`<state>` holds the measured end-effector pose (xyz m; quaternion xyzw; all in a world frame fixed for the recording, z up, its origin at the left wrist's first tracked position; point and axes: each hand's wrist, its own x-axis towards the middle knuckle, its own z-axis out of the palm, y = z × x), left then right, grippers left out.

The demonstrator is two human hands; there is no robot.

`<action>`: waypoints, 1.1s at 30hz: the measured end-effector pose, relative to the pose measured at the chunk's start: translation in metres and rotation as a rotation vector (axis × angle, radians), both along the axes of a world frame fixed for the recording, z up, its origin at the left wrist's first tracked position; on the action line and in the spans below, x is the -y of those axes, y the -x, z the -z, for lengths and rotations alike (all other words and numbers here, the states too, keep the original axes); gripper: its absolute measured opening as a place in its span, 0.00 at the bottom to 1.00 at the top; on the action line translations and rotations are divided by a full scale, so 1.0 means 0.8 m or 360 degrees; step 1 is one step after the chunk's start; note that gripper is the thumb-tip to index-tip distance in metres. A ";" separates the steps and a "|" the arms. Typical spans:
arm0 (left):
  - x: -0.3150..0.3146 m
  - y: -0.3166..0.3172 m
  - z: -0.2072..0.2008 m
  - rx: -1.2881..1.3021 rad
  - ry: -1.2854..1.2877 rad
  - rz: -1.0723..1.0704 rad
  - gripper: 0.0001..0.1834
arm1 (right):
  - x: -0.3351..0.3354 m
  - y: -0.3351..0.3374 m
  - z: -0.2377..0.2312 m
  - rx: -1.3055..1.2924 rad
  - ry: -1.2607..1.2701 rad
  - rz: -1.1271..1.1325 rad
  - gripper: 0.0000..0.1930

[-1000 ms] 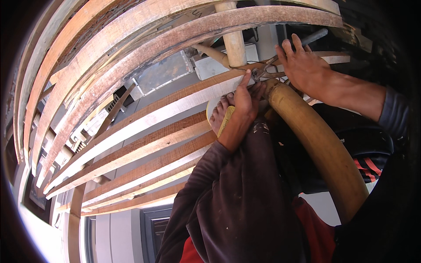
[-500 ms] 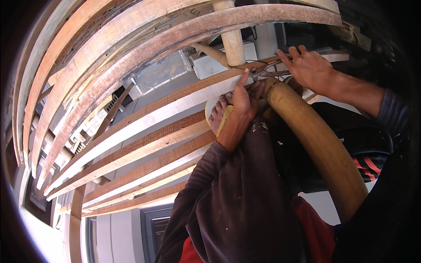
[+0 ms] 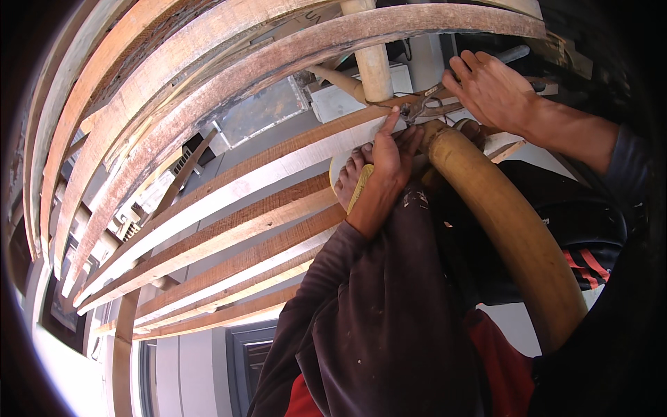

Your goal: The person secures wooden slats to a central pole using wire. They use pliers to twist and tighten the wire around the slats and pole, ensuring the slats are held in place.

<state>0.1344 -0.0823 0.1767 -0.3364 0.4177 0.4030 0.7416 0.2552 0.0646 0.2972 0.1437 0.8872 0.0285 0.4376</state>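
My right hand (image 3: 495, 92) is closed round the handles of metal pincers (image 3: 420, 105). Their jaws sit at a wire tie (image 3: 403, 111), where a pale wooden beam (image 3: 278, 156) meets an upright bamboo pole (image 3: 372, 69). Just below the jaws, my left hand (image 3: 386, 158) grips the beam, one digit stretched up along its face and the other fingers bent and partly in shadow. Beside that hand a thick bamboo pole (image 3: 504, 215) slants down to the right. My sandalled foot (image 3: 356, 170) shows behind my left wrist.
Several curved-looking wooden beams (image 3: 208, 104) run across the upper left, with more beams (image 3: 243, 274) lower down. A grey panel (image 3: 264, 115) and a white box (image 3: 333, 94) lie far below, between the beams. A grey-framed window (image 3: 250, 354) stands at the bottom.
My right hand has risen slightly, and the pincers have swung so that one handle points further up. My left hand stays at the joint. The view has shifted a little.
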 end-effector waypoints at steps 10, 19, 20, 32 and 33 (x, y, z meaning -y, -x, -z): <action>0.005 -0.001 0.009 0.0051 0.0003 -0.0006 0.34 | -0.026 0.015 0.009 0.0007 0.0153 -0.0281 0.14; 0.005 -0.001 0.007 0.0053 -0.0061 0.0016 0.31 | -0.025 0.008 0.010 0.0188 0.0234 0.0031 0.28; 0.005 -0.001 0.007 0.0056 -0.0066 0.0019 0.31 | -0.023 0.010 0.009 0.0258 0.0236 0.0089 0.29; 0.000 -0.001 0.005 0.0033 -0.0007 0.0054 0.27 | 0.003 0.019 0.000 0.0140 -0.0004 0.0015 0.32; 0.002 -0.001 0.006 0.0043 -0.0040 0.0037 0.28 | 0.002 0.021 0.000 0.0181 0.0029 -0.0004 0.32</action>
